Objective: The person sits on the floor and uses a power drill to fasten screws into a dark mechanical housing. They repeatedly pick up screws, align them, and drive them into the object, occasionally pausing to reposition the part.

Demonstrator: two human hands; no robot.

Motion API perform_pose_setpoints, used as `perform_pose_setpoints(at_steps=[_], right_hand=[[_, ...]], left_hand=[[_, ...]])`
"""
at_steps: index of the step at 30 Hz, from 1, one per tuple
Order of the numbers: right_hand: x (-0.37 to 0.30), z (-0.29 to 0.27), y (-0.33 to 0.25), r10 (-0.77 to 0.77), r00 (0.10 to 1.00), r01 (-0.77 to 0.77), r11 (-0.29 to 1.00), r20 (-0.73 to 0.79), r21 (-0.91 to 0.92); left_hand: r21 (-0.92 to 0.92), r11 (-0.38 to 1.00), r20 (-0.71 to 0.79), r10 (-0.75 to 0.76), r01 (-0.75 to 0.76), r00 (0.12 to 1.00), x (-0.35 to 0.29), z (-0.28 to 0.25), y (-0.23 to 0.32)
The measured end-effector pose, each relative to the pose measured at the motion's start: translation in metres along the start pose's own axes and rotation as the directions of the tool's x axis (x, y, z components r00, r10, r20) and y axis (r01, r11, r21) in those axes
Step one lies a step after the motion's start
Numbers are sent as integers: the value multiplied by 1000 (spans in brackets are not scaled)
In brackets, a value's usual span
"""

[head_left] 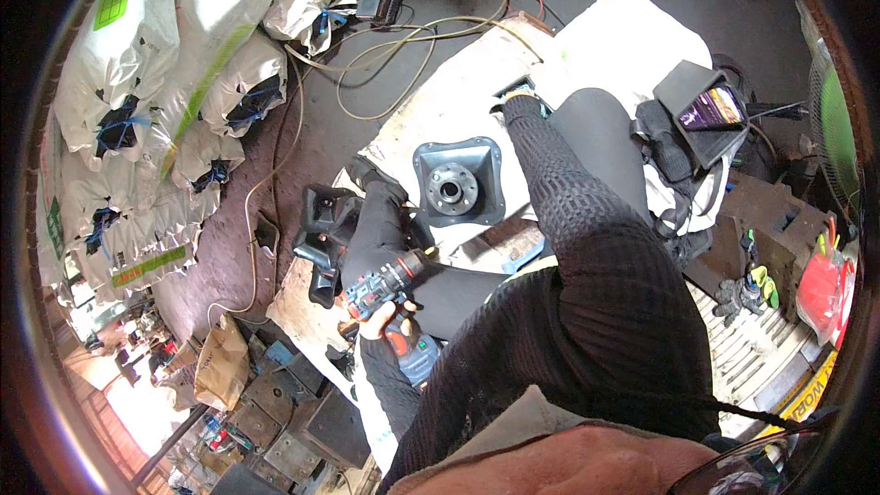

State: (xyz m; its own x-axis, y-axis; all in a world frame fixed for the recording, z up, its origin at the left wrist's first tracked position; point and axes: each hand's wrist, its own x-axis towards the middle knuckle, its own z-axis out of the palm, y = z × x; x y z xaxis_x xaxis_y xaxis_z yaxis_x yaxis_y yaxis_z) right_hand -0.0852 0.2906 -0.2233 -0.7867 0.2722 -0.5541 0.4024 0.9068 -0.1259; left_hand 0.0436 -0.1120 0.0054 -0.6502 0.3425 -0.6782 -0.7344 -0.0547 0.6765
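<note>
My left hand [390,319] is wrapped round the handle of a blue and black cordless drill [380,284], its chuck tilted up and to the right. Between my legs a black square plastic housing [427,170] lies on the pale sheet, a round hub with a centre hole and smaller holes round it facing up. My right arm stretches forward past the housing. At its end my right hand [522,97] is by a small dark and bluish item [515,85]; its fingers are too small and covered to read. More black plastic parts [323,238] lie outside my left leg.
White sacks [137,27] are stacked at far left. Loose cables [385,60] loop over the floor ahead. To the right stand a black bin [697,133], gloves [741,298], a red bag [822,293] and a green fan [832,119]. Metal blocks [270,394] and a cardboard box [223,367] sit lower left.
</note>
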Motion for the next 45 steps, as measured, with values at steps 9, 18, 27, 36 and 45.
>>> perform_pose_setpoints(at_steps=[9, 18, 27, 36, 45], right_hand=[[0, -19, 20, -333, 937, 335, 771, -107, 542], [-216, -63, -24, -524, 840, -443, -510, 142, 738], [-229, -35, -25, -623, 776, -480, -478, 101, 736], [-238, -41, -29, -644, 751, -474, -371, 147, 798], [-234, -33, -25, -648, 719, -494, -220, 252, 841]], left_hand=[[213, 973, -170, 125, -88, 977, -16, 25, -7], [856, -16, 389, 680, -517, 622, -43, 110, -1], [864, -65, 396, 701, -499, 594, -55, 131, -15], [834, -378, 546, 676, -402, 495, -59, 136, -9], [653, 513, 175, 614, -557, 770, -38, 126, -38]])
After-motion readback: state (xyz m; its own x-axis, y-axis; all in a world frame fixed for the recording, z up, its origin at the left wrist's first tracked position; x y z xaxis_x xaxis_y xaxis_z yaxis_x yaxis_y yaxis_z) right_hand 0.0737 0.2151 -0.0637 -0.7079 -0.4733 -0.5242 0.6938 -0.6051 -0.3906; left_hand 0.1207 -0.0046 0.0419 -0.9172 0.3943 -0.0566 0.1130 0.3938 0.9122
